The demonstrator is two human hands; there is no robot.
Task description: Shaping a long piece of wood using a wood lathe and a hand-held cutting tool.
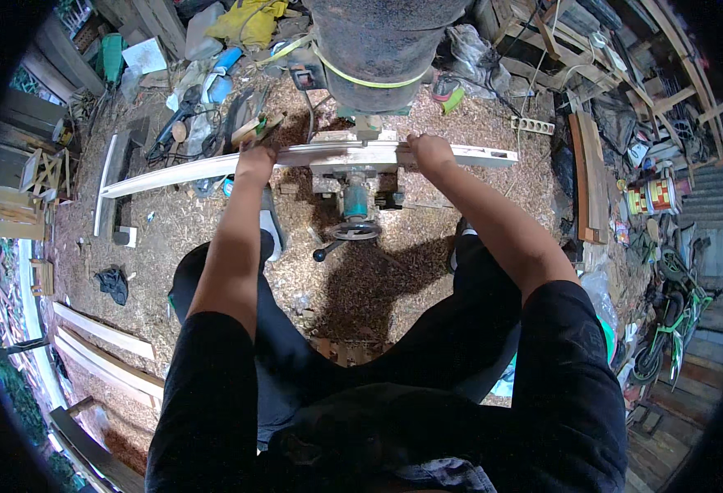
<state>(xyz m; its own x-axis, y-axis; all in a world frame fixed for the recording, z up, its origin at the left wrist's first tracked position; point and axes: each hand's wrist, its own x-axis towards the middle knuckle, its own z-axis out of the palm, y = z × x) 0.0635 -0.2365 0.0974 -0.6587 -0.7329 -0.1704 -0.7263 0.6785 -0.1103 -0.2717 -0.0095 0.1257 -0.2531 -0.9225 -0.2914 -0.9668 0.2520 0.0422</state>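
Note:
A long pale wooden plank (184, 173) lies crosswise over the table of a woodworking machine (355, 197) with a greenish body. My left hand (256, 160) is closed on the plank left of the machine's middle. On the other side, my right hand (430, 154) grips the same plank, fingers over its far edge. A slot shows near the plank's right end. Between my hands, a metal block (368, 127) stands just behind the plank; whether they touch I cannot tell. A handwheel (355, 231) and a black-knobbed lever (320, 254) sit on the machine's near side.
A large dark cylinder (382, 49) with a yellow strap rises behind the machine. Wood shavings (328, 316) cover the floor. Boards (115, 361) lie at lower left, and others (587, 177) at right. A power strip (532, 126) lies at the back right. A green bicycle (674, 316) stands far right.

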